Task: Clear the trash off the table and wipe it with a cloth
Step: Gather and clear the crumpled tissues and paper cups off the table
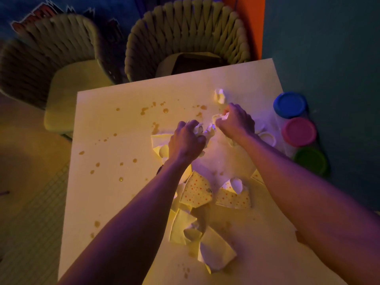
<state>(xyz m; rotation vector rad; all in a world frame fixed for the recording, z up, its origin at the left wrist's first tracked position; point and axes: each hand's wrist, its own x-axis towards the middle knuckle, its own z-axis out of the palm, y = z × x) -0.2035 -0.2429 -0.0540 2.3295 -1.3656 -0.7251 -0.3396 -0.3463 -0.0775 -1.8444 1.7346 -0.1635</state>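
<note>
left hand [186,140] clenching crumpled paper [198,129] | right hand [236,120] pinching paper scrap [223,116]

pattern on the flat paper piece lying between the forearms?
Orange-red polka dots on a pale ground; the dotted paper piece shows in the head view, the only one.

Clearance on table [107,124]: left side open, centre and right obstructed.
Left half is marked only by flat brown spots [144,110]; centre strip is blocked by torn paper pieces [197,192], right edge by three lidded tubs [299,131].
</note>
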